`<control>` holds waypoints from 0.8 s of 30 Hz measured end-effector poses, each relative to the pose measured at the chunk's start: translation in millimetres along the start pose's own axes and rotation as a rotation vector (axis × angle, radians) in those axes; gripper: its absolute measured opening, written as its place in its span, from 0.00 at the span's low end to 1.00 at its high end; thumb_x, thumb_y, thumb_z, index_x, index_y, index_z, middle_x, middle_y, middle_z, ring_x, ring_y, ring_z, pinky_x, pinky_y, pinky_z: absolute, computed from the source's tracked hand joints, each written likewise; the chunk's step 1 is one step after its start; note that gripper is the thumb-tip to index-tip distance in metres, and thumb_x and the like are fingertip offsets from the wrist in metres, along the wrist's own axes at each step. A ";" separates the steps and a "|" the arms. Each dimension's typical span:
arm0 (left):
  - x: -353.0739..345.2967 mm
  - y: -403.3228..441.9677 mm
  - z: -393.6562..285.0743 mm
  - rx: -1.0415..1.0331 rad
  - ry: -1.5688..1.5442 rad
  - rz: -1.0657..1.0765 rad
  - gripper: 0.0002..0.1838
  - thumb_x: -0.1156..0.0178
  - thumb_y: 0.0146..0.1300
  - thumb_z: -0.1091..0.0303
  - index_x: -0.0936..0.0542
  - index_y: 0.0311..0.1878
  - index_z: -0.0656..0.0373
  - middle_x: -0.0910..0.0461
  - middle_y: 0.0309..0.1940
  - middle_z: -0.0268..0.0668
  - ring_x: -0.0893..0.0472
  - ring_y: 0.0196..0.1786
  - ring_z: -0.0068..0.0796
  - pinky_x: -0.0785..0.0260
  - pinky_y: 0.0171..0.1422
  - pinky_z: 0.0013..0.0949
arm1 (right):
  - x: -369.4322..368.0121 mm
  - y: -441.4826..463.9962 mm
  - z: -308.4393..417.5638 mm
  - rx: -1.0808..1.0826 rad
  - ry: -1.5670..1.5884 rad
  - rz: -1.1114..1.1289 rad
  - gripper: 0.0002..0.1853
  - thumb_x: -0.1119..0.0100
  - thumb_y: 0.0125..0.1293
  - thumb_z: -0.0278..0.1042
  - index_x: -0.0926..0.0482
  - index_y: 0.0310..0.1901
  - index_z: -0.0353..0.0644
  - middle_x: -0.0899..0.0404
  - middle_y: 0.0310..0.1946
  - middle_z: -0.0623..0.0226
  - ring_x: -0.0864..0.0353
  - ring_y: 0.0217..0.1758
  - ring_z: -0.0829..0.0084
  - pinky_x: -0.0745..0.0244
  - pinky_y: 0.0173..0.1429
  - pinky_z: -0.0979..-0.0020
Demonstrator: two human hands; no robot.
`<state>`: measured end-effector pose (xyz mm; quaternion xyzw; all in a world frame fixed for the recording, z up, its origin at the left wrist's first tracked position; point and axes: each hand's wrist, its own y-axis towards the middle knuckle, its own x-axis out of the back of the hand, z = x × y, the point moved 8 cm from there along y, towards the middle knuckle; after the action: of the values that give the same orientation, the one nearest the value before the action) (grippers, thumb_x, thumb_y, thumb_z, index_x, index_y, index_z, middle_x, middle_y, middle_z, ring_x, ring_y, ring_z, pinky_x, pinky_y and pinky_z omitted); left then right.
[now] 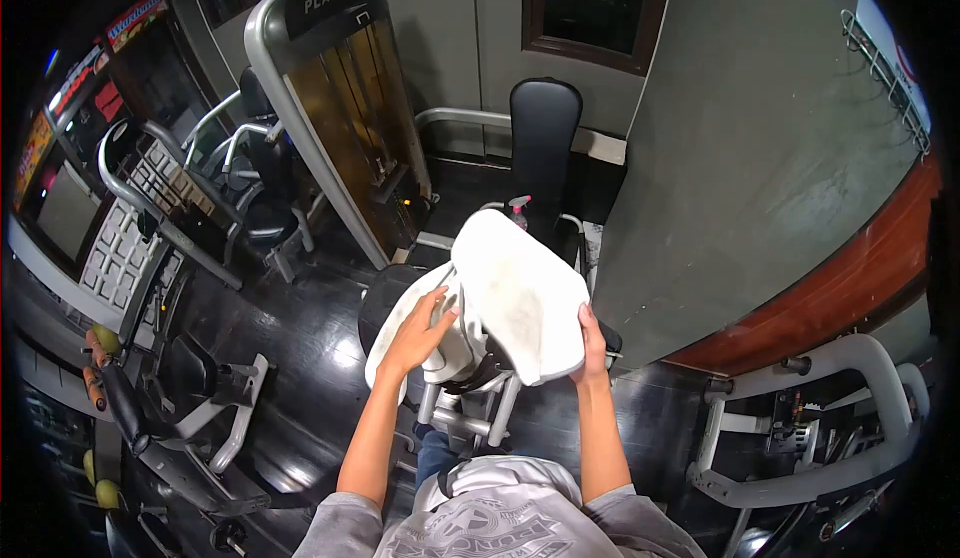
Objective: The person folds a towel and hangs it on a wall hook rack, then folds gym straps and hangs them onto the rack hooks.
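A white folded cloth is raised in front of me, above a gym machine. My right hand grips its right edge, thumb on the near face. My left hand has its fingers spread and rests against a second white part, which lies over a round black pad. Whether the two white parts are one piece I cannot tell. Behind the cloth stands a spray bottle with a red nozzle, its lower part hidden.
A tall weight-stack machine stands ahead to the left, beside a black backrest. More gym machines are at the left and at the lower right. A grey wall curves along the right.
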<state>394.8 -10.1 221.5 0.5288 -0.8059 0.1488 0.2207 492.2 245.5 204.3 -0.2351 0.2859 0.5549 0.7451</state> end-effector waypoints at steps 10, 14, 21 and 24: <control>20.7 -12.1 -102.7 -0.441 -0.449 -0.210 0.40 0.34 0.66 0.50 0.34 0.75 0.60 0.33 0.73 0.47 0.35 0.77 0.43 0.49 0.82 0.44 | -30.4 -16.1 35.8 -0.178 -0.166 0.627 0.38 0.36 0.41 0.41 0.22 0.58 0.30 0.17 0.52 0.50 0.20 0.58 0.62 0.31 0.66 0.70; -0.7 -11.0 -111.3 -0.118 -0.573 0.102 0.38 0.38 0.71 0.50 0.36 0.76 0.62 0.30 0.70 0.44 0.32 0.73 0.34 0.43 0.78 0.36 | -65.1 -32.1 74.7 0.033 -0.384 0.841 0.20 0.33 0.40 0.42 0.19 0.32 0.35 0.22 0.56 0.45 0.24 0.59 0.53 0.35 0.67 0.58; -24.5 -16.0 -119.9 -0.029 -0.722 0.216 0.26 0.28 0.62 0.69 0.25 0.62 0.59 0.22 0.55 0.34 0.25 0.59 0.19 0.32 0.63 0.27 | -20.2 -45.6 82.2 0.017 -0.551 0.915 0.34 0.29 0.43 0.42 0.29 0.54 0.40 0.29 0.66 0.49 0.30 0.67 0.55 0.39 0.72 0.58; -24.1 -19.8 -128.2 -0.061 -0.847 0.221 0.29 0.26 0.59 0.71 0.26 0.63 0.60 0.23 0.56 0.32 0.27 0.62 0.21 0.35 0.68 0.29 | -1.9 -53.6 79.6 -0.100 -0.253 0.854 0.44 0.27 0.49 0.44 0.36 0.67 0.43 0.34 0.71 0.51 0.34 0.73 0.57 0.43 0.76 0.60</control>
<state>446.7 61.8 319.3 0.4469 -0.8811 -0.0823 -0.1310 556.4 282.7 265.2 -0.0623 0.2368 0.8502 0.4660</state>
